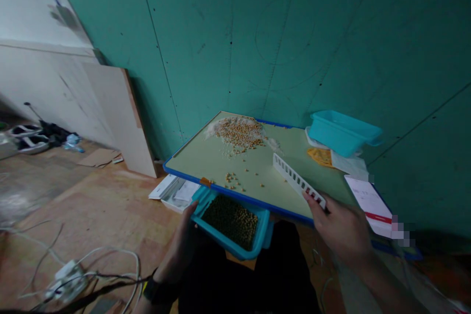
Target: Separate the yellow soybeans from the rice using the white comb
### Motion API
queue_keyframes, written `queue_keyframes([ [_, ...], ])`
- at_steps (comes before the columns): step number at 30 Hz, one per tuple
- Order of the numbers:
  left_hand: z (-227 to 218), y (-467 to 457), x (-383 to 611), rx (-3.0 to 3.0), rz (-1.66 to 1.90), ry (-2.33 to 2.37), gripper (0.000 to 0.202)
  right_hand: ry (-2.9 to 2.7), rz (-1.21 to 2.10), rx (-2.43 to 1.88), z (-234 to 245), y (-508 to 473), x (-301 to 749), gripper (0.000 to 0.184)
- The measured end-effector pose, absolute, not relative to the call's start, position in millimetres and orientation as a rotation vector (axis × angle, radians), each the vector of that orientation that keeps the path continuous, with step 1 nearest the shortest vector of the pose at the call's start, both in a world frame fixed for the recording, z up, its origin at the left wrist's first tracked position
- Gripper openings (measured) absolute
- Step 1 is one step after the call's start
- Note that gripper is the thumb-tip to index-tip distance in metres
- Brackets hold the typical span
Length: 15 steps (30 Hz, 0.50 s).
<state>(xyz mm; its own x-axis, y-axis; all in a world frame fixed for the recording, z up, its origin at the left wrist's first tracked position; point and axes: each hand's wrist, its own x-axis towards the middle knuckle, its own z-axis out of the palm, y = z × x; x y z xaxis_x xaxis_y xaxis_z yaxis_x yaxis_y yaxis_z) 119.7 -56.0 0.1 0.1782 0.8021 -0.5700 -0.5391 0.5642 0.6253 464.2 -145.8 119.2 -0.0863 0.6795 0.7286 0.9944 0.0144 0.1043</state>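
Note:
My left hand point(184, 240) grips a teal tub point(262, 235) by its left side and holds it just under the near edge of a small table point(206, 159). The tub is partly filled with beans point(231, 220). My right hand point(340, 228) is closed on the near end of a white slotted strip point(296, 180) that lies slanted on the table top. A pile of beans mixed with white grains point(239, 132) sits at the far side of the table. A few loose beans point(234, 180) lie near the front edge above the tub.
A second teal tub point(344, 132) stands at the table's right rear on papers and a yellow cloth point(321, 156). A white card with a red stripe point(370, 201) lies at the right. The green wall point(294, 34) is right behind. White boxes point(172, 191) and cables point(77, 274) lie on the floor.

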Motion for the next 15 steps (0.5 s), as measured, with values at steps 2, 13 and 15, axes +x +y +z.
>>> queue_keyframes([
  [2, -0.6, -55.0, 118.9, 0.3, 0.969, 1.019, 0.081, -1.842, -0.871, -1.612, 119.1, -138.5, 449.5, 0.057],
  [13, 33.3, -68.6, 127.5, 0.347, 0.995, 1.044, 0.068, -1.886, -0.392, -1.436, 124.9, -103.2, 417.9, 0.036],
  [15, 33.7, -68.4, 125.4, 0.33, 0.984, 1.042, 0.069, -1.868, -0.302, -1.419, 127.1, -102.6, 418.2, 0.035],
])
